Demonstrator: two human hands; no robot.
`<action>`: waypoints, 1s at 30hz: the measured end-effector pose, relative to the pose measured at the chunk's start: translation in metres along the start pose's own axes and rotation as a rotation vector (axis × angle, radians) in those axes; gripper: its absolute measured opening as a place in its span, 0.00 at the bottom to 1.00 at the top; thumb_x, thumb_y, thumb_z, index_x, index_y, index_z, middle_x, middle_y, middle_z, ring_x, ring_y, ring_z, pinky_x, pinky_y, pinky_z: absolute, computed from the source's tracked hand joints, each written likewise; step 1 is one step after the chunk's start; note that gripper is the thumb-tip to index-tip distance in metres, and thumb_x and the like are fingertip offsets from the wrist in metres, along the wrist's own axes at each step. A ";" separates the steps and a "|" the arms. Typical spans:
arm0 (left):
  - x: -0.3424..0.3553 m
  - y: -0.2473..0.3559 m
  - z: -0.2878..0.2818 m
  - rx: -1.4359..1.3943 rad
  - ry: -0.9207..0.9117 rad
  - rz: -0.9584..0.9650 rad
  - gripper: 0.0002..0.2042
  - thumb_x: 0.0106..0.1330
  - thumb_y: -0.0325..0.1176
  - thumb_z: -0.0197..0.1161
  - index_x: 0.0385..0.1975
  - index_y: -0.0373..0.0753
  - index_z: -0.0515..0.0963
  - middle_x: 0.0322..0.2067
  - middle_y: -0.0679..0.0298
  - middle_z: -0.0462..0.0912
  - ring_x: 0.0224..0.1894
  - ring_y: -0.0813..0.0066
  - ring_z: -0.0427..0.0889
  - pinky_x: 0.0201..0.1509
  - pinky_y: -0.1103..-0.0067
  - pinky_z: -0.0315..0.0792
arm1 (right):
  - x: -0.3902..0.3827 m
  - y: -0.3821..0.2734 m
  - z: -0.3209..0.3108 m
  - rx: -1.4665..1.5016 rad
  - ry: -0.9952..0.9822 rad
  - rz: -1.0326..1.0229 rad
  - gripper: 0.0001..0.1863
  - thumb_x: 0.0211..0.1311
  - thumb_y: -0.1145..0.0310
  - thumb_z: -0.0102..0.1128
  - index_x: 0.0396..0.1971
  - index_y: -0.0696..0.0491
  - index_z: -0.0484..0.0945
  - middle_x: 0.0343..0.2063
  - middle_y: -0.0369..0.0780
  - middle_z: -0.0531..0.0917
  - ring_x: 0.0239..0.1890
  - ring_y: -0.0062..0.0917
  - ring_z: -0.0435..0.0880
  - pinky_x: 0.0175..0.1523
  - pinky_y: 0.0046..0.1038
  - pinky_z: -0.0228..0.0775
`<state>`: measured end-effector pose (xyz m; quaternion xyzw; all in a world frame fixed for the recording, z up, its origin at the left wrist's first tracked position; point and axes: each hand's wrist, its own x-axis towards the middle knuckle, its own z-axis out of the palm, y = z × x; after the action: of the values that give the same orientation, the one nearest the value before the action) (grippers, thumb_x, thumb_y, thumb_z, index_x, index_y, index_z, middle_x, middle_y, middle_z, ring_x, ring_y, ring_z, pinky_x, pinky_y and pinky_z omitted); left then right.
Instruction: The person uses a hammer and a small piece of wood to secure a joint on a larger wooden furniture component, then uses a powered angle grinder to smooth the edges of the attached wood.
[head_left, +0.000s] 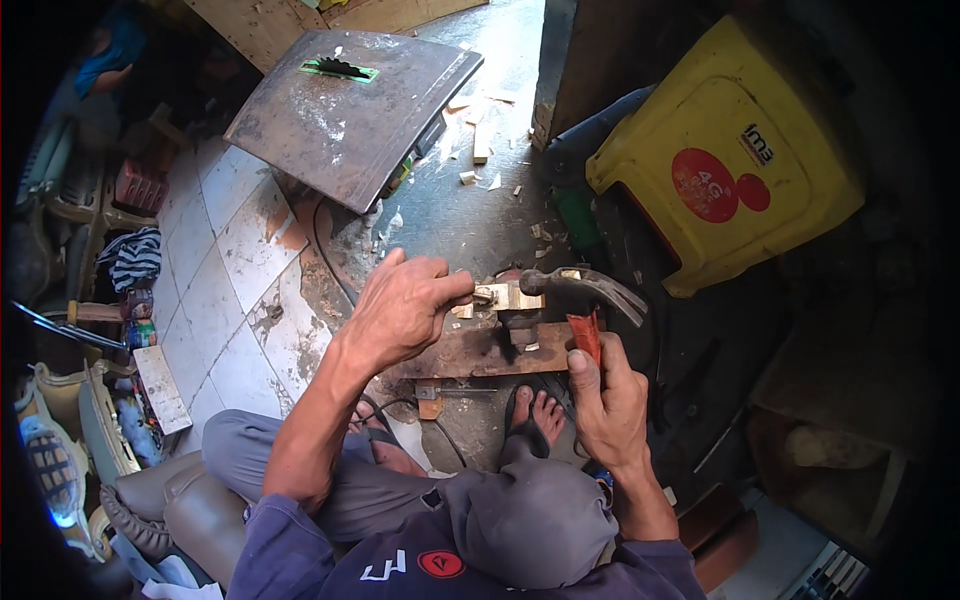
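I see the right hand (610,405) wrapped round the red grip of a claw hammer (597,284); head dark, worn metal, claw curved, face near the right end of a pale block (511,297); left hand (405,305) pinches a small yellowish piece (486,296), kind unclear, at block's left; rust-brown board (470,356) lies nearer.

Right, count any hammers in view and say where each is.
1: a claw hammer, its red handle in the right hand, its head to the right of the left hand. Others may be hidden in the picture's dark, cluttered edges.
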<state>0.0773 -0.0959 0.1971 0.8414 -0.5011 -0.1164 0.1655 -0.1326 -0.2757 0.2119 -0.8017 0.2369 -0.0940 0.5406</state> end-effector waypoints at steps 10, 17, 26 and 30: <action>0.005 -0.004 -0.003 0.016 -0.027 0.085 0.07 0.62 0.24 0.60 0.35 0.45 0.82 0.25 0.63 0.74 0.35 0.62 0.77 0.44 0.67 0.62 | 0.006 0.015 0.008 -0.262 0.078 -0.487 0.13 0.71 0.71 0.62 0.51 0.57 0.78 0.24 0.45 0.83 0.23 0.34 0.85 0.29 0.32 0.77; 0.001 -0.006 0.001 0.005 -0.010 0.051 0.07 0.62 0.25 0.60 0.35 0.44 0.82 0.25 0.62 0.73 0.35 0.61 0.78 0.44 0.67 0.62 | 0.006 0.008 0.011 -0.198 0.181 -0.633 0.15 0.65 0.72 0.66 0.51 0.57 0.82 0.30 0.47 0.87 0.25 0.40 0.88 0.30 0.37 0.80; -0.026 -0.011 0.040 -0.808 0.174 -0.145 0.08 0.76 0.33 0.57 0.34 0.39 0.79 0.27 0.70 0.75 0.29 0.74 0.73 0.38 0.77 0.64 | -0.006 0.030 -0.009 -0.284 0.177 -0.167 0.13 0.74 0.66 0.60 0.51 0.56 0.79 0.28 0.52 0.85 0.29 0.47 0.87 0.36 0.39 0.78; -0.062 -0.053 0.111 -0.866 0.291 -0.638 0.15 0.79 0.40 0.55 0.36 0.36 0.79 0.24 0.63 0.76 0.27 0.74 0.74 0.34 0.73 0.69 | -0.022 0.082 -0.024 -0.398 0.232 0.308 0.19 0.75 0.62 0.56 0.56 0.59 0.78 0.34 0.56 0.86 0.39 0.56 0.87 0.41 0.46 0.78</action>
<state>0.0506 -0.0358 0.0759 0.8139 -0.0999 -0.2387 0.5203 -0.1847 -0.3099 0.1493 -0.8305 0.4303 -0.0535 0.3497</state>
